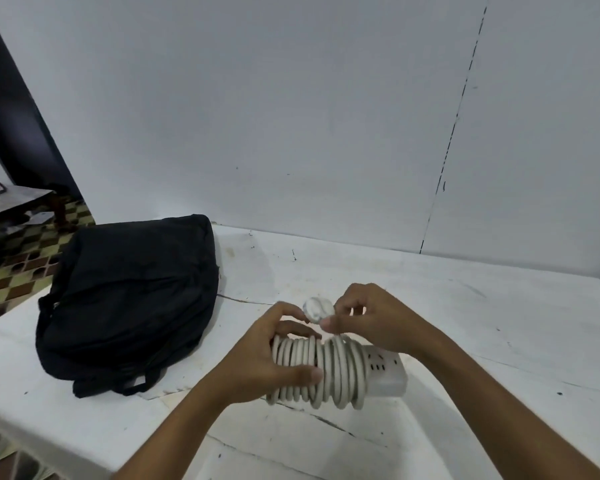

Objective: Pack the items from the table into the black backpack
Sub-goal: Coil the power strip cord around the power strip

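A white power strip point(385, 372) with its grey-white cord point(340, 372) coiled tightly round it is held just above the white table point(465, 323). My left hand point(267, 355) grips the coiled end, thumb across the loops. My right hand point(371, 317) pinches the cord's round white plug point(317, 308) above the coils. The black backpack point(132, 299) lies flat on the table to the left, apart from both hands; its zip looks closed from here.
A white wall point(326, 116) rises right behind the table. The table's left edge drops to a checkered floor point(18, 271), where a low dark table point(11, 202) stands further back. Cracks and marks run over the tabletop.
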The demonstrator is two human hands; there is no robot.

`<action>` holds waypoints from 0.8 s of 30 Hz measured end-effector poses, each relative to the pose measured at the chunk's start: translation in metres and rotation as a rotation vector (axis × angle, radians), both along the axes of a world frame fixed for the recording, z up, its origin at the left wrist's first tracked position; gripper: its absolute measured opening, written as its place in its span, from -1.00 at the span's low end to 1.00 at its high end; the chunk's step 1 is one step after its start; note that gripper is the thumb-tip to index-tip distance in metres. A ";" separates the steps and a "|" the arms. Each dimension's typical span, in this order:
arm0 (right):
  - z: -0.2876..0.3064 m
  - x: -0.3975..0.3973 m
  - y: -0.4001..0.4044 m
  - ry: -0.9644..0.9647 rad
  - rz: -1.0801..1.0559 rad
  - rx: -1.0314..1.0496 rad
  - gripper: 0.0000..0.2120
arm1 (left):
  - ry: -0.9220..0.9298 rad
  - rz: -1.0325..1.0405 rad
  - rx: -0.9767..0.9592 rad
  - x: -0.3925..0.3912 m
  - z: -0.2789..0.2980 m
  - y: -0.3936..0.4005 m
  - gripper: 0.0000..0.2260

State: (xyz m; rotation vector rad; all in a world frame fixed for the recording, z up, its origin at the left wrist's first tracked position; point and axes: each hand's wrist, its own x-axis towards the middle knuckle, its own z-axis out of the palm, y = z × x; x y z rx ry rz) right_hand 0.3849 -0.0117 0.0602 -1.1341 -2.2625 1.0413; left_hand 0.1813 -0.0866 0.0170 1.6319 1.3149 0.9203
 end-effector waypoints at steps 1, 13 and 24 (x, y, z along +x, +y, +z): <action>-0.006 0.000 0.003 -0.010 -0.010 -0.048 -0.68 | -0.011 0.000 -0.017 -0.004 -0.001 -0.001 -0.30; -0.079 -0.018 -0.015 0.458 0.381 -1.247 -0.32 | 0.142 0.024 -0.055 -0.035 0.034 0.011 -0.54; -0.094 -0.123 -0.027 0.609 0.038 -1.176 -0.55 | 0.577 0.643 0.264 -0.189 -0.027 -0.044 -0.69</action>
